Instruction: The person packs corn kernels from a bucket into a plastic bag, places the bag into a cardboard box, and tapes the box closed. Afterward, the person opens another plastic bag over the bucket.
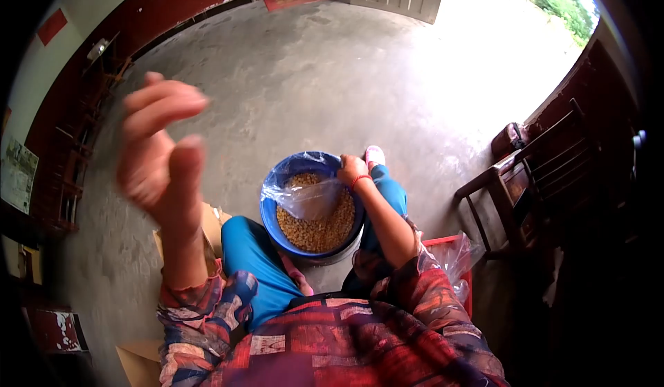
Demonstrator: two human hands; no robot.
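Observation:
Between my knees stands a blue basin [268, 215] holding small tan-brown grains or kernels [315, 235], too small to name exactly. A clear plastic bag [312, 199] lies across the basin's opening, over part of the grains. At the basin's right rim, my right hand [351, 170] has its fingers closed on the bag's edge; a red band circles that wrist. My left hand [160, 145] is raised in the air to the left, away from the basin. Its fingers are bent and apart from the thumb, slightly blurred, with nothing in them.
A red crate [443, 240] with clear plastic bags [460, 259] sits by my right side. Beyond it is a wooden chair [501, 186]. Cardboard [211, 224] stands by my left leg. Concrete floor [270, 62] stretches ahead to a bright doorway [484, 48].

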